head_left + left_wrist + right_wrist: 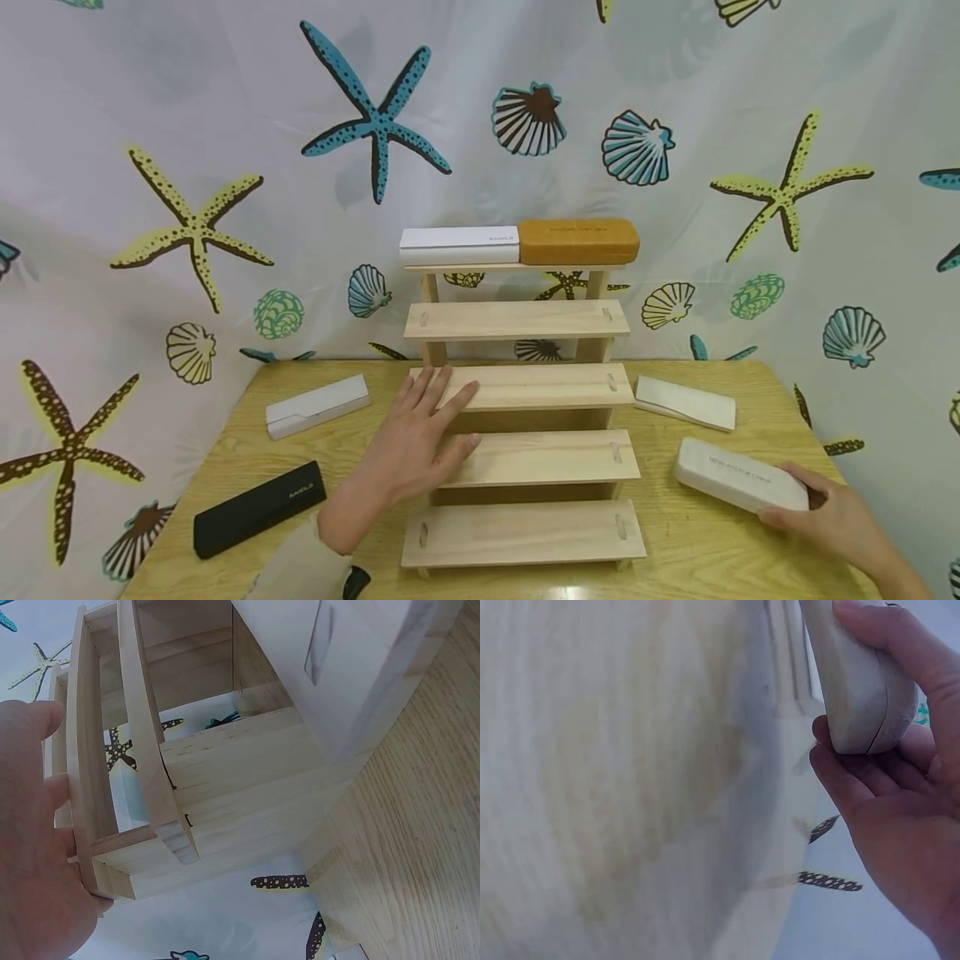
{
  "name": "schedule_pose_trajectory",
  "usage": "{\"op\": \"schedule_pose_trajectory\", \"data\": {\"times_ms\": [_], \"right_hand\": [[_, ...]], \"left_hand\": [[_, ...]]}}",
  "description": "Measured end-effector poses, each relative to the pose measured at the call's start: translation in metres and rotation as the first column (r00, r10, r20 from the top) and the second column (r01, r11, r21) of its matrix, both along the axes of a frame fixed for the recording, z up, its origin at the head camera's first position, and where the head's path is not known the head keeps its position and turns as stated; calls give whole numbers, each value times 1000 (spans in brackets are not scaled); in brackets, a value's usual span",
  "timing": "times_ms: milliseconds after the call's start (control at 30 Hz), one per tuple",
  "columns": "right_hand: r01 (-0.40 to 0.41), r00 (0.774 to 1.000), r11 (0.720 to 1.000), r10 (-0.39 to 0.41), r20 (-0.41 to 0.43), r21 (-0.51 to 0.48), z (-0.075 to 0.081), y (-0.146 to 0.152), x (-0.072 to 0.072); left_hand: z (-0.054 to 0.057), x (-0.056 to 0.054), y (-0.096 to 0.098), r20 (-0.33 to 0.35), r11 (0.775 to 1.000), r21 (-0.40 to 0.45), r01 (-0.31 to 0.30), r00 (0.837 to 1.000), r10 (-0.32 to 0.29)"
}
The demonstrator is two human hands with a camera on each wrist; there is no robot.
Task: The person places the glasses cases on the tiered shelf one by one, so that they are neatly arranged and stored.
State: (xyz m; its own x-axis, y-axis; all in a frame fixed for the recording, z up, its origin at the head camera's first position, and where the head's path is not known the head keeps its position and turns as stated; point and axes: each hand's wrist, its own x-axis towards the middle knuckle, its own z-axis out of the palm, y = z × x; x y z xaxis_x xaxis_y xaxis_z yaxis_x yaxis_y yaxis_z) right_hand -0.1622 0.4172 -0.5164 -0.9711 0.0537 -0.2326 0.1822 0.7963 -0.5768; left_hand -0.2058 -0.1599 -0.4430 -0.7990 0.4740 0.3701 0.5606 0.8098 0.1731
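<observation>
Soft light, table (690, 533) glare; right-wrist blur

"How does the off-white case (738, 475) look?"
"Long, rounded and closed — small lettering above, a seam along its side. It sits slantwise towards the worktop's (690, 542) right edge, the right hand (821, 517) gripping its near end."
"And the stand (525, 533)?"
"Pale wood, five stepped tiers, upright — midway between left and right edges, lowest tier nearest the front."

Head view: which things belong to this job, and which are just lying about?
Likely job:
wooden rack, touched by left hand
thick off-white case, held by right hand
orange case
top-shelf white case

Lying untouched, role unclear:
black case
left-side white case
flat off-white case
</observation>
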Motion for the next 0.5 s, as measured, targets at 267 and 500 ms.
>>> {"op": "schedule_pose_trajectory", "data": {"times_ms": [267,500], "right_hand": [[-17,994,995,6,-110,-100,34,-15,-1],[-71,981,990,46,-190,-122,65,-31,-5]], "left_hand": [[-1,-1,0,-10,1000,1,2,1000,-2],[-1,-1,0,-20,1000,-7,0,1000,0]]}}
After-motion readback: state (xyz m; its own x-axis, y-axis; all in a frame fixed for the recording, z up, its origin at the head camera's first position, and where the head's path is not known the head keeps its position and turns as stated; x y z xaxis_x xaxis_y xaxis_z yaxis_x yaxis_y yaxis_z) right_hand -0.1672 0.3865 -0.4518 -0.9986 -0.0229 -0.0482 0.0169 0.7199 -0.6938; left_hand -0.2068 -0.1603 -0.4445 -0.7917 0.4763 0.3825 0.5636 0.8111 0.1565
